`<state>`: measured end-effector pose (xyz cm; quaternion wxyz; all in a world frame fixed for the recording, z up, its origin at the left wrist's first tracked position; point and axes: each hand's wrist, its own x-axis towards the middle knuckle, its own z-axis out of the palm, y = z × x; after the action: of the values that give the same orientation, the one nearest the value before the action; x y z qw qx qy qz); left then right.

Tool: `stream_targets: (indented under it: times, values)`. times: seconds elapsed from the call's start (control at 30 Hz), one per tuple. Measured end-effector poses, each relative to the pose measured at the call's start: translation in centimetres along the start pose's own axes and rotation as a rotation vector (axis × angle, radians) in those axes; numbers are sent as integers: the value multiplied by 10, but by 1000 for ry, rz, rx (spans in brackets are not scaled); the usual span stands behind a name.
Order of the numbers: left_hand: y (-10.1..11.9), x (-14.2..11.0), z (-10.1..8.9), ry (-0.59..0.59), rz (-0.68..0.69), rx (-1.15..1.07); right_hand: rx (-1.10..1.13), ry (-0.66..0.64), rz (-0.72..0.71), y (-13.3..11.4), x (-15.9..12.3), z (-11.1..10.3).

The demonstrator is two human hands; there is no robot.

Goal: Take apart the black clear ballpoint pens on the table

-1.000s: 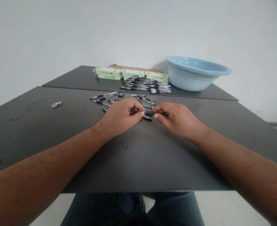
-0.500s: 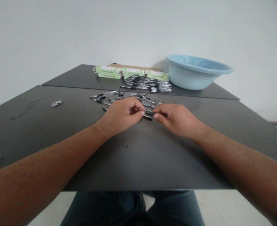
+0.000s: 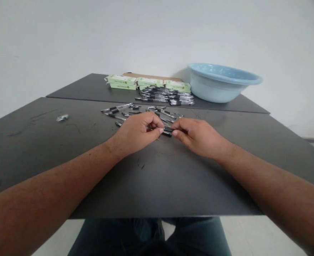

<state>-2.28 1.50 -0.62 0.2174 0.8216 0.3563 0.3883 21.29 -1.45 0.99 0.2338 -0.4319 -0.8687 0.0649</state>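
Between my two hands a dark pen (image 3: 168, 129) lies sideways, pinched at both ends just above the table. My left hand (image 3: 141, 130) is closed on its left end with thumb and forefinger. On the right end, the thumb and fingertips of my right hand (image 3: 197, 137) are closed. My fingers cover both tips, so I cannot tell whether it is a whole pen or part of one. Another black-gripped pen lies just beneath it. Loose pens and pen parts (image 3: 119, 107) are scattered on the table behind my hands, partly hidden by the left one.
Behind the loose parts a heap of clear pens with black grips (image 3: 162, 94) is piled. Green-and-white boxes (image 3: 123, 86) stand stacked at the back, beside a light blue basin (image 3: 215, 87). A small clear piece (image 3: 62, 117) lies left on the dark table (image 3: 157, 185).
My right hand has come slightly closer to the left, so less of the dark pen shows between them. The view has shifted a little; the other things stay in place.
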Motion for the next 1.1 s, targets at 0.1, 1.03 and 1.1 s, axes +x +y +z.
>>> stream_targets:
  times: [0.1,1.03,1.1]
  values:
    - [3,0,-1,-7,-8,21,20,-36,-8,1,1,0]
    - [-3,0,1,31,-53,-37,-252,-47,140,118,31,-2]
    - [-3,1,1,29,-44,-30,-245,-62,154,115,34,0]
